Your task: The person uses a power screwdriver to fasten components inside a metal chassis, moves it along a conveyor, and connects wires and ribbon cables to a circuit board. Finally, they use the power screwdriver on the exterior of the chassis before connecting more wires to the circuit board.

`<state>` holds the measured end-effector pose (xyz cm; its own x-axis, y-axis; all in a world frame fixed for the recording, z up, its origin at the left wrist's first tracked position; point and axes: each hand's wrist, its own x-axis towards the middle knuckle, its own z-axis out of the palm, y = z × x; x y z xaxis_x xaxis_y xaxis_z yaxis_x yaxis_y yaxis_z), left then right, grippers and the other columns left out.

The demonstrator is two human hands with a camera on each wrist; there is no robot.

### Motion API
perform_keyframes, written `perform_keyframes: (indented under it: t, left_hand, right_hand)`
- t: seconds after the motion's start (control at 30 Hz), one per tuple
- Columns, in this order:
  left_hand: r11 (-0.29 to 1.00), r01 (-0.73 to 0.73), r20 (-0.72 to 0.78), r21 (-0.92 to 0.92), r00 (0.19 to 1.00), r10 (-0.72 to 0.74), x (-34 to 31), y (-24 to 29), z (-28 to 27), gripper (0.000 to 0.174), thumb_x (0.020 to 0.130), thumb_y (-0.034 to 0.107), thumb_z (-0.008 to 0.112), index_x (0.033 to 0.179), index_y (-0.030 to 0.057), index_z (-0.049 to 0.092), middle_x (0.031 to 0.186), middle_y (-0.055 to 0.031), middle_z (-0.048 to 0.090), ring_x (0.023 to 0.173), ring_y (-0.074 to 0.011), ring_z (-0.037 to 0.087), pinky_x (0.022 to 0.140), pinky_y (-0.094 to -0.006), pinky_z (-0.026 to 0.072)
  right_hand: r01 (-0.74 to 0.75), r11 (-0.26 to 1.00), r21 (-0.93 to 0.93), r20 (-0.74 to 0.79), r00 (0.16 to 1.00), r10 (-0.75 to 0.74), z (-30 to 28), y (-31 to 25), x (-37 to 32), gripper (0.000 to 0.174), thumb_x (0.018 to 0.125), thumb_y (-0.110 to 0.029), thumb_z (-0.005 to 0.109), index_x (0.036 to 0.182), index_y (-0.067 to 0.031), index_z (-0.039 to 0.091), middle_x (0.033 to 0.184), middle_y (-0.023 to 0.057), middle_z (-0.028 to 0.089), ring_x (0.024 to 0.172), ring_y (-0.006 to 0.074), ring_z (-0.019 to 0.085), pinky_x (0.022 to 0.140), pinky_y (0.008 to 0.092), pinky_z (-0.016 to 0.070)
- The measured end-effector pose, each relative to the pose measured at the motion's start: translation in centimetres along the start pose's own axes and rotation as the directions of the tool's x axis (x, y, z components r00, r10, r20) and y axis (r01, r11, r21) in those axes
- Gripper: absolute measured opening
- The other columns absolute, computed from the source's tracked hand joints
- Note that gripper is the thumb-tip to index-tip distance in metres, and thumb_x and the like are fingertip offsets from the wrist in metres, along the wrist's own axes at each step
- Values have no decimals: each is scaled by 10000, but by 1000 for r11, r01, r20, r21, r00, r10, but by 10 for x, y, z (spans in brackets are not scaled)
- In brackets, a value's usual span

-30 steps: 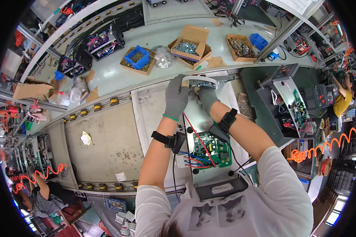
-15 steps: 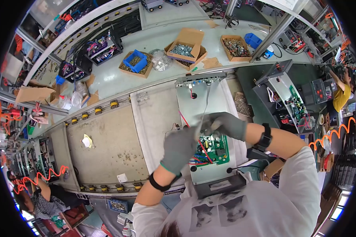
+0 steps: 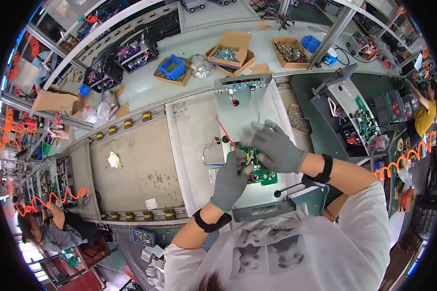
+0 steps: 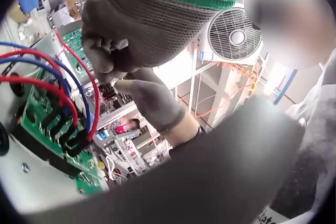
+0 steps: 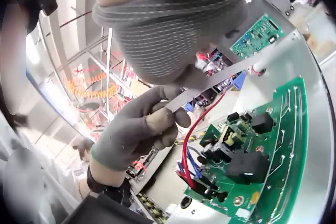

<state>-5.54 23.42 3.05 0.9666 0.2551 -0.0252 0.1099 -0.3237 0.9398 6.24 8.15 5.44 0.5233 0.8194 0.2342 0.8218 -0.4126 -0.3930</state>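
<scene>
My gloved left hand pinches the end of a flat grey ribbon cable between thumb and fingers, low over the near part of a metal chassis. The cable runs away to the small board on the chassis's far panel. My gloved right hand is just to the right, its fingers extended and blurred, close beside the cable. Beneath both hands lies a green circuit board with black components. Red wires and blue wires arch up from connectors on it.
Beyond the chassis, cardboard boxes of small hardware and a blue bin stand on the bench. A second opened unit is on the right. Roller track borders the conveyor on the left. Other people work at both sides.
Both hands have come back from the far panel toward me, over the green board. Since half a second ago, the left hand has dropped slightly lower and the right hand's fingers have spread.
</scene>
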Motion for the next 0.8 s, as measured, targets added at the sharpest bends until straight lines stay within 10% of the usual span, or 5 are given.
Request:
perform_keyframes:
  t: [0.07,0.3,0.43,0.5,0.8]
  left_hand:
    - [994,110,59,-22,992,-109,4,4,-8,309,747,166,748,928,22,542,775,-102,632,675,-173,624,580,-294,481]
    - [915,322,245,-243,933,-263,12,-12,-10,374,645,112,820,867,28,530,808,-84,629,667,-82,564,575,-232,457]
    - [904,141,221,-405,974,-54,29,-27,-9,348,709,204,774,922,32,559,982,-120,626,766,-144,570,677,-305,473]
    - [761,-540,151,361,839,523,46,-24,-21,370,774,316,687,1027,66,584,1074,-115,595,865,-231,550,779,-391,447]
    - [709,-278,65,647,948,313,20,-76,-23,140,803,258,619,825,130,670,722,-21,587,682,-237,552,628,-357,417]
  right_hand:
    - [140,989,37,195,970,-145,3,1,-6,233,761,-155,603,994,-143,613,937,40,615,1014,258,558,1109,519,201]
    - [185,969,164,100,974,-203,4,5,-3,155,749,-217,641,894,-161,640,783,9,596,807,211,593,1100,487,236]
    - [150,960,237,52,985,-167,-3,9,6,117,710,-178,648,825,-160,654,780,19,596,805,234,563,945,420,363]
    - [95,968,234,55,992,-111,-4,13,15,110,699,-161,645,808,-161,657,774,23,592,803,242,553,872,400,394]
    - [184,946,-268,482,875,-33,41,25,62,107,745,-196,607,829,-160,663,811,24,608,848,217,569,771,352,403]
